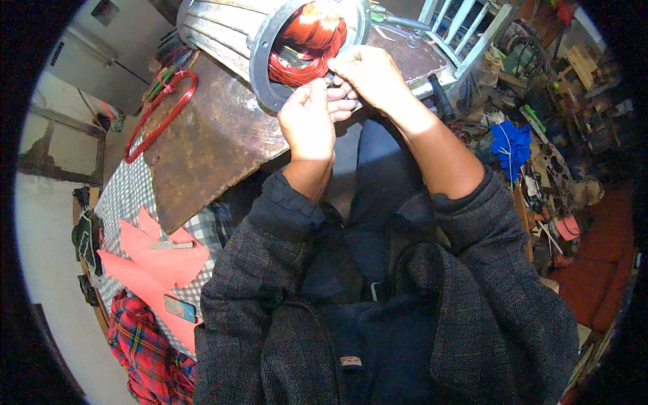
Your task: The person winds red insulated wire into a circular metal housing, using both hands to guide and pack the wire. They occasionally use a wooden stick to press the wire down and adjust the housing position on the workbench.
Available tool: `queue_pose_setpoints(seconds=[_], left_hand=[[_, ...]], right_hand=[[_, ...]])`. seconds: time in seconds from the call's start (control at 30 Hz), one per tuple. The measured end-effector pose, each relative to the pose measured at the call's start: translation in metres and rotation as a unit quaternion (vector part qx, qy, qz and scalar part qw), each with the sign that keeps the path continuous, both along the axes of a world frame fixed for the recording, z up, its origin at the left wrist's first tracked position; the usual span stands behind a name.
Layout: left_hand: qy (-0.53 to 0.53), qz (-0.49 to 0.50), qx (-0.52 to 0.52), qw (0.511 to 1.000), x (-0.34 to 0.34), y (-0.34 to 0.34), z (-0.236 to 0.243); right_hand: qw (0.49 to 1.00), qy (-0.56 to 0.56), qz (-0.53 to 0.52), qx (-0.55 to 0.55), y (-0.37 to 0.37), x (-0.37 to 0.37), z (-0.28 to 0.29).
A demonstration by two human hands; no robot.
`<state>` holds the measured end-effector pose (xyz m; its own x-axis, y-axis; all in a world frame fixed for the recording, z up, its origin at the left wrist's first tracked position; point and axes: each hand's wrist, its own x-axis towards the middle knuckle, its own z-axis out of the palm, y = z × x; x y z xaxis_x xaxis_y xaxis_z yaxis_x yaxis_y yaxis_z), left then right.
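Observation:
A ribbed grey metal motor housing (219, 34) lies on its side on the table, its round flanged rim (261, 74) facing me. Bundles of red-orange enamelled copper wire (300, 73) fill its mouth. My left hand (309, 125) is at the lower edge of that mouth, thumb and fingers drawn together. Just right of it, my right hand (374, 75) pinches at the rim with its fingertips close to the left ones. Whatever lies between the fingers of either hand is too small and hidden to make out.
A loop of red wire (183, 101) lies on the brown board (202, 152) to the left. Pink sheets (145, 253), a knife (172, 245) and a phone (180, 309) rest on a checked cloth. Scissors (412, 42) lie beyond the housing, near a pale blue wooden frame (466, 34). Clutter fills the right.

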<state>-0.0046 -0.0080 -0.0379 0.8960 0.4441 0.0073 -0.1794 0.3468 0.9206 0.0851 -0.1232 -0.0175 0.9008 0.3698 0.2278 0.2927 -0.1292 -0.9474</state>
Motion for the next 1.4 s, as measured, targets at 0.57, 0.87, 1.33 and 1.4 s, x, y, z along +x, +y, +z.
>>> queue_pose_setpoints(seconds=[0.57,0.87,1.33,1.4], left_hand=[[0.002,0.032,0.031,0.999,0.017,-0.007,-0.008],[0.045,0.025,0.056,0.997,0.014,-0.009,-0.002],[0.096,-0.142,0.274,0.946,-0.06,0.022,0.019],[0.104,-0.139,0.306,0.936,-0.072,0.028,0.027]], right_hand=[[0.961,0.192,0.028,0.198,0.015,0.011,-0.014],[0.954,-0.198,-0.036,-0.223,0.019,0.011,-0.005],[0.839,-0.53,-0.009,-0.124,0.003,-0.01,0.013],[0.826,-0.552,-0.007,-0.113,0.015,-0.014,0.006]])
